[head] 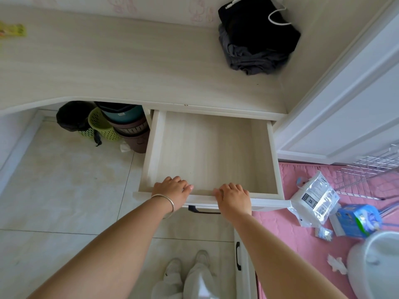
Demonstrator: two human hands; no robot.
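Nearest, the left hand (172,190), with a silver bangle (169,203) at its wrist, and the right hand (233,197) are laid side by side on the front rim of the pale wooden drawer (207,152). Their fingers are curled over the edge and grip it, while the dark bar handle (203,210) below is left untouched. The drawer is drawn far out from under the light wood-grain counter (129,67), and nothing is seen inside it. Opening is judged done; whether it is next to be filled or pushed shut cannot be told. Farther back, at the counter's right corner, a folded pile of black and grey clothes (257,39) is found, well apart from the drawer.
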